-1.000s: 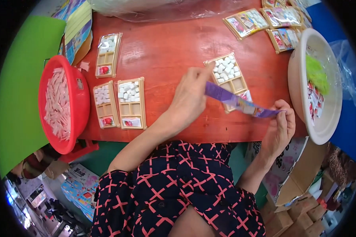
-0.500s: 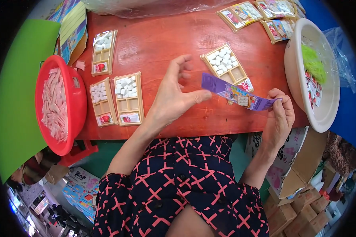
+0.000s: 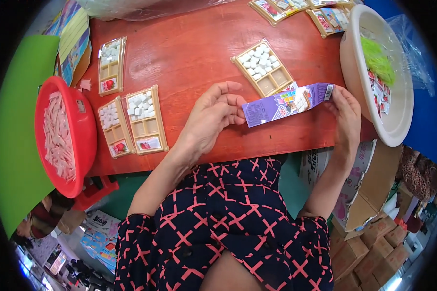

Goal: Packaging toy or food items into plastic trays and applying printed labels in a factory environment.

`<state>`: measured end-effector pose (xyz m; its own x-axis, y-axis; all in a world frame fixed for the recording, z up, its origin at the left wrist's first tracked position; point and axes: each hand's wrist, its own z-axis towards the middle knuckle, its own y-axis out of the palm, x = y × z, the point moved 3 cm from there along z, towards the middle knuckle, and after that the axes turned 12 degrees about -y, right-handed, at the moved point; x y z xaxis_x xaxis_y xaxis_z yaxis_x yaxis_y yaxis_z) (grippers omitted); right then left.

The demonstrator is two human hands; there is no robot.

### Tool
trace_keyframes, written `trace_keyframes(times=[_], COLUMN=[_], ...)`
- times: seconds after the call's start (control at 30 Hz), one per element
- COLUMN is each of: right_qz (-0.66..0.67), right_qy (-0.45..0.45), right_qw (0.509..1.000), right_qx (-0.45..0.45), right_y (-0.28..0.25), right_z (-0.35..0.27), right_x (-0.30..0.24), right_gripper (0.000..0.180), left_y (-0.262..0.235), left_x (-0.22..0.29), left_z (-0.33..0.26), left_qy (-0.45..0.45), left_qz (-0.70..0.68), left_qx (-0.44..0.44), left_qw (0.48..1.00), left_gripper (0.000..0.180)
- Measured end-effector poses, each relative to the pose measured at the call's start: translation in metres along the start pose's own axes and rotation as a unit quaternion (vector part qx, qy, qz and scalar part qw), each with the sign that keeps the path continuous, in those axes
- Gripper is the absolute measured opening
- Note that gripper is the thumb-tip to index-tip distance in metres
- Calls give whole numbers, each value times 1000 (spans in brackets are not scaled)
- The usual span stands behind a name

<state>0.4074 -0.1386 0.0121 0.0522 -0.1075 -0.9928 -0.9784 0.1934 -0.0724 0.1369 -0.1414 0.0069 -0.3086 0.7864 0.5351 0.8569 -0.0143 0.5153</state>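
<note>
A long purple printed card sleeve (image 3: 285,105) is held out over the table, its broad printed face now showing. My right hand (image 3: 346,112) pinches it at the right end. Beside its left end is my left hand (image 3: 210,116), fingers loosely curled and partly apart, with fingertips at or just short of the edge. Just beyond the sleeve lies a tan compartment tray (image 3: 261,63) with white cubes in its large section. The sleeve hides the near end of that tray, where a bit of a packet shows.
Similar filled trays (image 3: 145,119) lie at the left. A red basin (image 3: 86,131) of small pink packets stands at the left edge. At right is a cream basin (image 3: 350,46) with packets and something bright green. Packed trays (image 3: 279,8) lie at the far right, plastic film (image 3: 150,10) behind.
The purple sleeve has turned to show a wider printed face. My left hand's fingers have curled in toward its left end. The view has shifted slightly.
</note>
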Motion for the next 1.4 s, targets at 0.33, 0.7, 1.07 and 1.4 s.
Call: trace_keyframes(times=[0.33,0.7,1.07,1.4], right_qz=[-27,-409,-494,-488], right_qy=[28,-147,-142,-128], right_qw=[999,900,855,856], right_qx=[-26,-35,-68,-109], right_y=[-2,47,80,86], right_z=[5,18,56,45], right_x=[-4,-21,-25,-17], right_gripper=[29,38,44,40], left_y=[-4,22,10,9], left_x=[0,-17,2,9], left_z=[-3,14,35,33], left_qy=[31,117,136,109], left_qz=[24,130,205,324], left_qx=[34,105,201,237], left_qw=[999,979,948,909], left_gripper=[30,49,45,44])
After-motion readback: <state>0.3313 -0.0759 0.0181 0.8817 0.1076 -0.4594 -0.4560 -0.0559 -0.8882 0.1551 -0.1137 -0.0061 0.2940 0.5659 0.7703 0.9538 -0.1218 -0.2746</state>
